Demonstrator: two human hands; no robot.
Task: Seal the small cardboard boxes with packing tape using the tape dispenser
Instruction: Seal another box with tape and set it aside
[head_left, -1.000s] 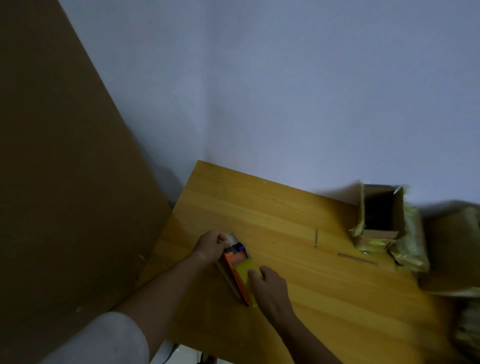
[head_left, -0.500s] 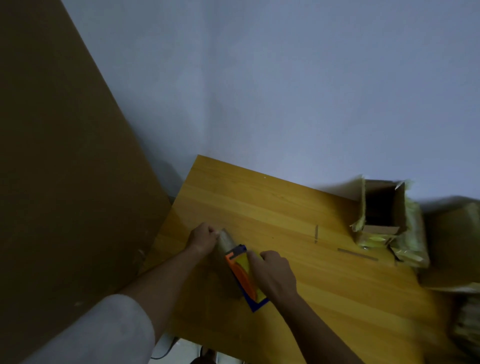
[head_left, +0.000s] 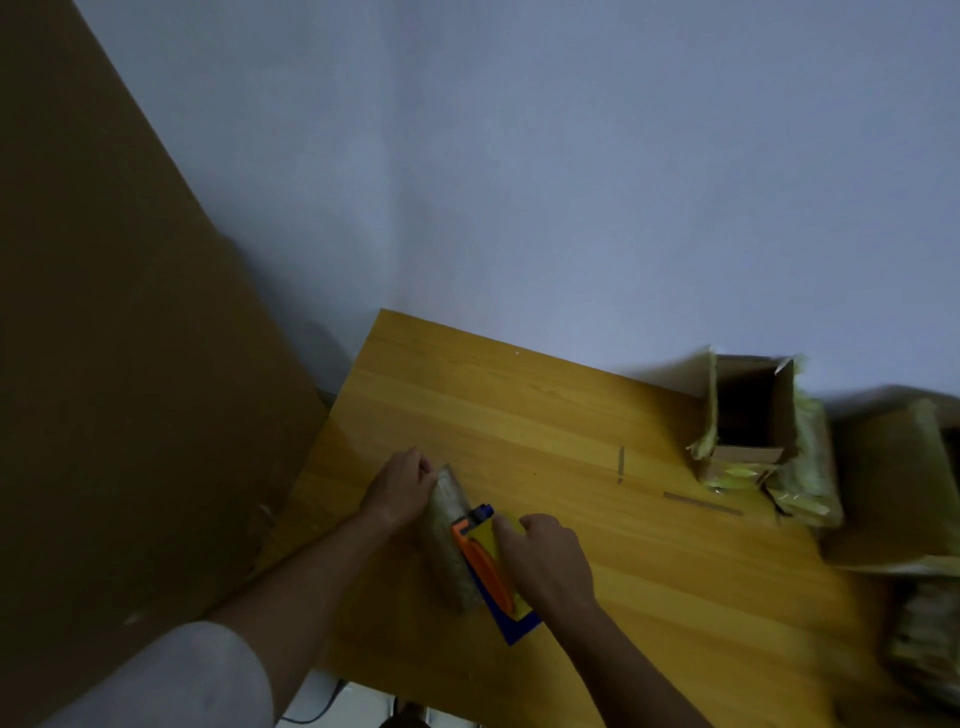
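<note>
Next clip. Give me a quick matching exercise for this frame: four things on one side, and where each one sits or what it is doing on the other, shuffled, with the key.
Things:
1. left hand
2. right hand
3. open cardboard box
4. loose tape strip

Places or states:
A. stands at the table's far right, by the wall
B. grips the far end of the small taped box
C. lies flat on the bare table
D. holds the orange and yellow tape dispenser

Pairs: 1-B, 2-D, 3-A, 4-C
</note>
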